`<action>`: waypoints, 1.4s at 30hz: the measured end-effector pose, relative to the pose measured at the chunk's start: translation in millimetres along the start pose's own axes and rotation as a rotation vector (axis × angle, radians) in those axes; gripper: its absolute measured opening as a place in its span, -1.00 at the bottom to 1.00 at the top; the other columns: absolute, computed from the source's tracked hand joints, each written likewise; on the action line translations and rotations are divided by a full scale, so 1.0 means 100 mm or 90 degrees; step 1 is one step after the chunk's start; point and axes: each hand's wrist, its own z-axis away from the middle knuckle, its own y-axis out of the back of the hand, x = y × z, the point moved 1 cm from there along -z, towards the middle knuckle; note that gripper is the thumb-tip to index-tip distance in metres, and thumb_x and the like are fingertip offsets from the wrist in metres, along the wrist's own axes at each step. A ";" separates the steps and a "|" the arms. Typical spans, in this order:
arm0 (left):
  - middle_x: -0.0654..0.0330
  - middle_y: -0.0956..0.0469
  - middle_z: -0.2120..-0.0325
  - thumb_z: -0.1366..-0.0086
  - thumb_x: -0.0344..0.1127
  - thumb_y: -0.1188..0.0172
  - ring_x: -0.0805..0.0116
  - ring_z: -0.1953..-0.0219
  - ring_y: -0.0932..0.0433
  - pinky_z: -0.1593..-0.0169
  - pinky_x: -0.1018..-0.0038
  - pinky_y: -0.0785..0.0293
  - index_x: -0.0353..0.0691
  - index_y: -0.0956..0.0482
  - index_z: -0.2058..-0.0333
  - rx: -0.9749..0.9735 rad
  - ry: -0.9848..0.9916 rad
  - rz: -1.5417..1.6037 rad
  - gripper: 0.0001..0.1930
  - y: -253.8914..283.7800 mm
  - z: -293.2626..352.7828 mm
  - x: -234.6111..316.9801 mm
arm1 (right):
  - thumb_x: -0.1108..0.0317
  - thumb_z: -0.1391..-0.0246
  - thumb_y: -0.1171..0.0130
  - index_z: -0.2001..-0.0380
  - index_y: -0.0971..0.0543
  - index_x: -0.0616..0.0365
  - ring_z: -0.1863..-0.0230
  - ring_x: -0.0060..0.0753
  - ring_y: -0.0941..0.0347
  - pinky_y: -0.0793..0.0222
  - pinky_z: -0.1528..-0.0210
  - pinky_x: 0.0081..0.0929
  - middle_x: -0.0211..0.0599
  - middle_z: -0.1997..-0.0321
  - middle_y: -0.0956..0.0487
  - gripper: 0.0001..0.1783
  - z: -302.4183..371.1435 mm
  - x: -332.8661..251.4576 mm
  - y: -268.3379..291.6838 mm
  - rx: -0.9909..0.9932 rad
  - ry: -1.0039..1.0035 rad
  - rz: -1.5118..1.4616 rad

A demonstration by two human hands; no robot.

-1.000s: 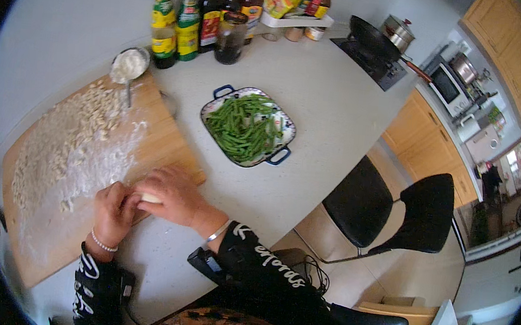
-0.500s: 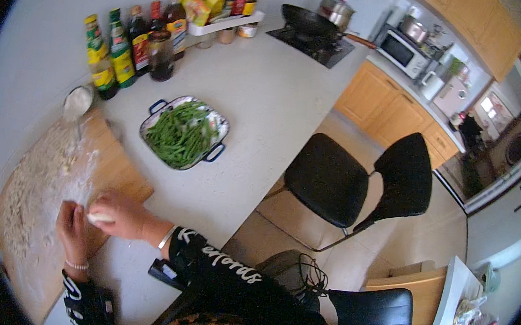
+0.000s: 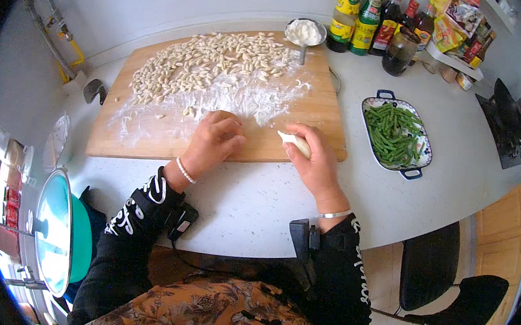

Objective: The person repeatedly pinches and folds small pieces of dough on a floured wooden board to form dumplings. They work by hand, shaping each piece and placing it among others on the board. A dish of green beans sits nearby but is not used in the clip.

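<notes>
My right hand (image 3: 315, 159) grips a pale piece of dough (image 3: 296, 143), whose tapered end pokes out to the left over the front of the wooden board (image 3: 317, 105). To its left, my left hand (image 3: 217, 136) rests low over the board's near edge with its fingers curled together; anything inside them is hidden. Many small shaped dough pieces (image 3: 182, 65) lie spread across the back and left of the board. Loose white flour (image 3: 235, 99) covers the wood between them and my hands. A few stray dough pieces sit just beyond my left fingers.
A bowl of flour (image 3: 304, 32) with a handle stands at the board's back edge. Sauce bottles (image 3: 367, 21) line the wall. Green beans fill a two-handled dish (image 3: 425, 156) on the right. A dark scraper-like tool (image 3: 94, 90) lies left; a teal lidded pot (image 3: 80, 239) stands lower left.
The view has swung left, bringing the whole board in. My hands, close together at the dough before, are now apart, with the dough piece staying in my right hand.
</notes>
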 end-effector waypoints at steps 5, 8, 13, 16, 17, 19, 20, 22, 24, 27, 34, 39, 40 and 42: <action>0.08 -0.42 -0.01 0.08 -0.25 -0.40 0.00 -0.16 -0.29 -0.17 0.16 -0.24 -0.22 -0.45 0.09 -0.016 -0.027 -0.116 -0.46 -0.05 0.01 0.01 | 0.34 0.01 -0.27 0.16 -0.51 0.15 0.18 -0.20 -0.50 -0.41 0.10 -0.33 -0.17 0.17 -0.54 -0.68 0.00 -0.02 0.00 -0.018 -0.003 0.038; 0.02 -0.35 -0.09 0.06 -0.17 -0.41 -0.06 -0.21 -0.22 -0.23 0.15 -0.17 -0.22 -0.38 -0.05 -0.033 -0.004 -0.113 -0.32 -0.06 0.02 -0.06 | 0.35 0.01 -0.26 0.15 -0.50 0.16 0.17 -0.19 -0.49 -0.40 0.09 -0.32 -0.18 0.17 -0.54 -0.68 -0.01 -0.01 -0.03 -0.026 0.003 0.025; -0.02 -0.27 -0.16 0.03 -0.05 -0.39 -0.08 -0.25 -0.16 -0.26 0.13 -0.11 -0.21 -0.22 -0.21 -0.070 0.005 -0.136 -0.15 -0.04 -0.10 -0.20 | 0.35 0.00 -0.25 0.13 -0.49 0.15 0.13 -0.19 -0.48 -0.40 0.06 -0.32 -0.18 0.15 -0.53 -0.67 -0.01 -0.02 -0.05 -0.041 -0.039 0.008; -0.03 -0.26 -0.17 0.04 -0.05 -0.40 -0.08 -0.26 -0.16 -0.27 0.12 -0.10 -0.20 -0.18 -0.23 -0.060 0.014 -0.155 -0.11 -0.05 -0.14 -0.23 | 0.34 0.01 -0.26 0.13 -0.49 0.13 0.15 -0.18 -0.49 -0.40 0.08 -0.33 -0.20 0.14 -0.54 -0.66 -0.01 -0.03 -0.06 -0.032 -0.051 0.015; -0.04 -0.26 -0.17 0.04 -0.06 -0.41 -0.08 -0.26 -0.15 -0.27 0.11 -0.10 -0.19 -0.17 -0.24 -0.052 0.009 -0.158 -0.10 -0.06 -0.16 -0.23 | 0.34 0.01 -0.26 0.13 -0.49 0.13 0.16 -0.18 -0.50 -0.41 0.09 -0.33 -0.20 0.14 -0.54 -0.65 -0.01 -0.03 -0.06 -0.028 -0.050 0.020; -0.03 -0.25 -0.18 0.05 -0.09 -0.42 -0.07 -0.26 -0.16 -0.27 0.10 -0.10 -0.18 -0.16 -0.24 -0.040 0.019 -0.180 -0.10 -0.08 -0.19 -0.24 | 0.32 0.02 -0.27 0.12 -0.49 0.12 0.18 -0.18 -0.50 -0.41 0.10 -0.32 -0.20 0.14 -0.55 -0.64 -0.02 -0.03 -0.06 -0.023 -0.042 0.030; -0.03 -0.25 -0.18 0.06 -0.11 -0.43 -0.06 -0.26 -0.16 -0.27 0.09 -0.10 -0.18 -0.16 -0.24 -0.032 0.021 -0.189 -0.09 -0.09 -0.20 -0.24 | 0.32 0.02 -0.28 0.12 -0.49 0.12 0.18 -0.17 -0.51 -0.42 0.11 -0.32 -0.20 0.14 -0.55 -0.64 -0.02 -0.02 -0.06 -0.021 -0.035 0.034; -0.01 -0.25 -0.18 0.06 -0.14 -0.43 -0.05 -0.26 -0.16 -0.26 0.08 -0.10 -0.17 -0.16 -0.25 -0.020 0.021 -0.195 -0.10 -0.10 -0.22 -0.24 | 0.31 0.03 -0.28 0.11 -0.49 0.11 0.19 -0.17 -0.51 -0.42 0.11 -0.31 -0.20 0.15 -0.55 -0.63 -0.02 -0.01 -0.06 -0.020 -0.028 0.040; 0.00 -0.25 -0.18 0.05 -0.17 -0.42 -0.04 -0.26 -0.17 -0.26 0.06 -0.10 -0.15 -0.16 -0.25 -0.010 0.018 -0.209 -0.11 -0.10 -0.24 -0.23 | 0.30 0.03 -0.28 0.11 -0.49 0.10 0.18 -0.17 -0.51 -0.42 0.11 -0.31 -0.19 0.15 -0.56 -0.62 -0.02 -0.01 -0.05 -0.021 -0.031 0.044; 0.01 -0.26 -0.18 0.04 -0.23 -0.39 -0.03 -0.25 -0.19 -0.25 0.08 -0.13 -0.13 -0.17 -0.24 0.001 0.006 -0.268 -0.14 -0.11 -0.28 -0.21 | 0.30 0.03 -0.28 0.10 -0.50 0.10 0.18 -0.16 -0.50 -0.42 0.11 -0.31 -0.19 0.15 -0.56 -0.61 -0.02 -0.02 -0.05 -0.017 -0.043 0.059; -0.01 -0.36 -0.06 -0.03 -0.45 -0.24 -0.04 -0.17 -0.28 -0.20 0.13 -0.23 -0.16 -0.34 -0.09 0.075 -0.003 -0.297 -0.41 -0.07 -0.34 -0.21 | 0.30 0.04 -0.29 0.10 -0.50 0.10 0.18 -0.18 -0.51 -0.42 0.11 -0.31 -0.21 0.15 -0.57 -0.61 -0.03 -0.01 -0.05 -0.018 -0.037 0.058; 0.08 -0.52 0.22 0.12 -0.60 -0.12 -0.02 0.06 -0.43 0.06 0.21 -0.38 -0.19 -0.50 0.53 0.044 -0.151 -0.035 -0.84 0.00 -0.17 -0.17 | 0.31 0.03 -0.28 0.10 -0.50 0.10 0.16 -0.19 -0.51 -0.42 0.10 -0.31 -0.22 0.13 -0.57 -0.62 -0.01 0.00 -0.02 -0.029 -0.051 0.045; 0.08 -0.51 0.21 0.13 -0.60 -0.11 -0.02 0.05 -0.43 0.05 0.20 -0.38 -0.19 -0.50 0.51 0.042 -0.141 -0.048 -0.83 -0.02 -0.15 -0.16 | 0.31 0.03 -0.28 0.10 -0.49 0.10 0.16 -0.19 -0.51 -0.42 0.10 -0.31 -0.21 0.13 -0.56 -0.62 -0.02 -0.01 -0.02 -0.027 -0.049 0.050; 0.06 -0.51 0.20 0.13 -0.60 -0.11 -0.03 0.05 -0.43 0.04 0.19 -0.38 -0.19 -0.52 0.47 0.038 -0.132 -0.091 -0.80 -0.05 -0.12 -0.16 | 0.31 0.02 -0.27 0.09 -0.49 0.10 0.15 -0.19 -0.51 -0.41 0.09 -0.31 -0.20 0.12 -0.56 -0.62 -0.01 -0.02 -0.01 -0.026 -0.047 0.059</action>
